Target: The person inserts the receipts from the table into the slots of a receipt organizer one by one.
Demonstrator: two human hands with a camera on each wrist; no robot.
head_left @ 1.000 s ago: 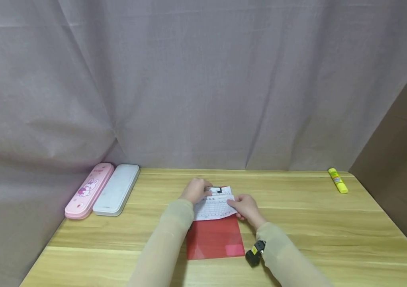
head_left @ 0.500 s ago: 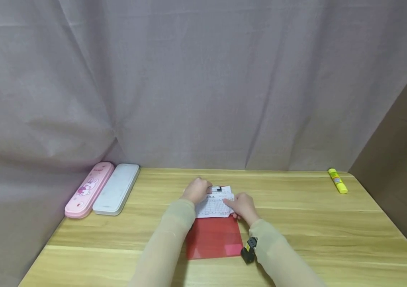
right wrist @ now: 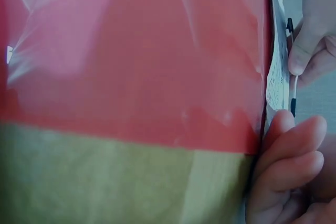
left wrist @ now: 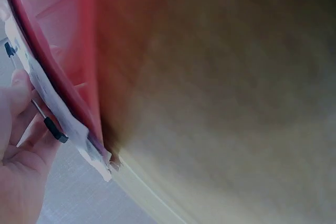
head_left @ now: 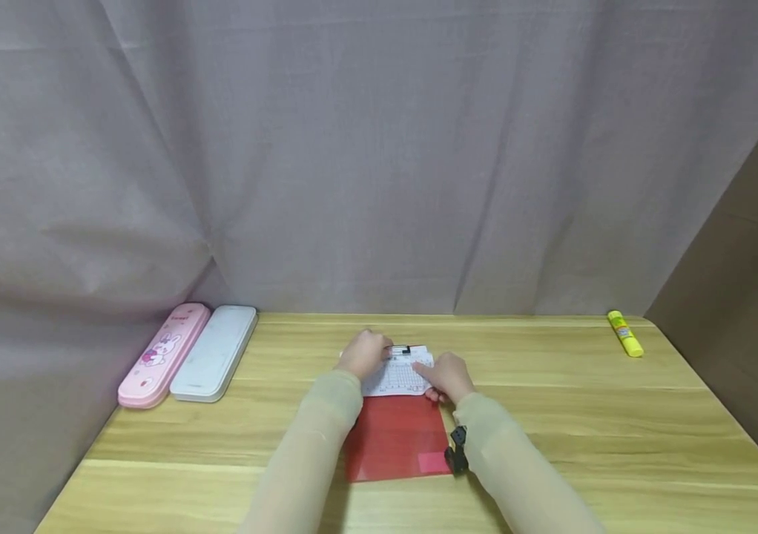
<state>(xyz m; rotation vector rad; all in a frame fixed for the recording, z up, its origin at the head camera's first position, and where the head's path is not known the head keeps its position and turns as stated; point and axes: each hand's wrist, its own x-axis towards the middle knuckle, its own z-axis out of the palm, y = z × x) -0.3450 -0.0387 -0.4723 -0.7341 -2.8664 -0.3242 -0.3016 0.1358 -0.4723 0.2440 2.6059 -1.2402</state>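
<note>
A red clipboard folder point(head_left: 395, 437) lies on the table in the head view, with a printed sheet of paper point(head_left: 395, 381) across its top part. At its top edge, my left hand point(head_left: 363, 356) pinches the folder's wire clip point(left wrist: 39, 109), which has black ends. The thumb lies against the wire in the left wrist view. My right hand point(head_left: 451, 377) holds the right edge of the paper, thumb on top and the other fingers curled below. Those curled fingers point(right wrist: 289, 174) show beside the folder in the right wrist view. Whether the paper lies under the clip, I cannot tell.
A pink pencil case point(head_left: 164, 356) and a white pencil case point(head_left: 214, 354) lie side by side at the table's left. A yellow glue stick point(head_left: 625, 334) is at the far right. Grey cloth point(head_left: 366, 156) hangs behind the wooden table point(head_left: 586, 415).
My right hand has moved a little left with the edge of the paper. The paper's lower edge has shifted up, baring more of the red folder. My left hand stays at the clip.
</note>
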